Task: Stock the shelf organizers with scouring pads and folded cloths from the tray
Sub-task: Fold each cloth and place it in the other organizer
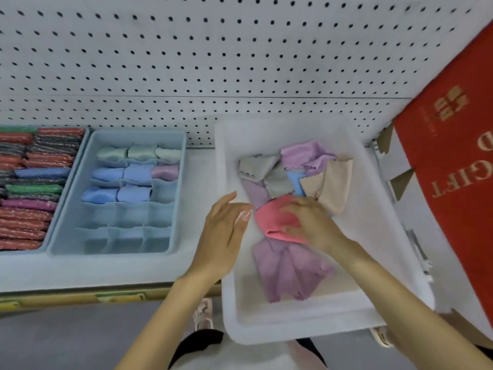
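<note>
a: right hand?
b: the right hand (312, 222) is seen inside the white tray (229, 161). its fingers are bent over the pink cloth (274, 222), which is gripped. some blur is noted.
a: left hand?
b: the left hand (226, 231) is held over the tray's left rim, fingers straight, nothing held, tips just beside the pink cloth.
a: stock?
b: loose cloths (293, 268) are recorded in the tray. folded cloths (136, 172) are lodged in the rear rows of the blue divided organizer (66, 236). scouring pads (26, 217) are packed just to its left.
</note>
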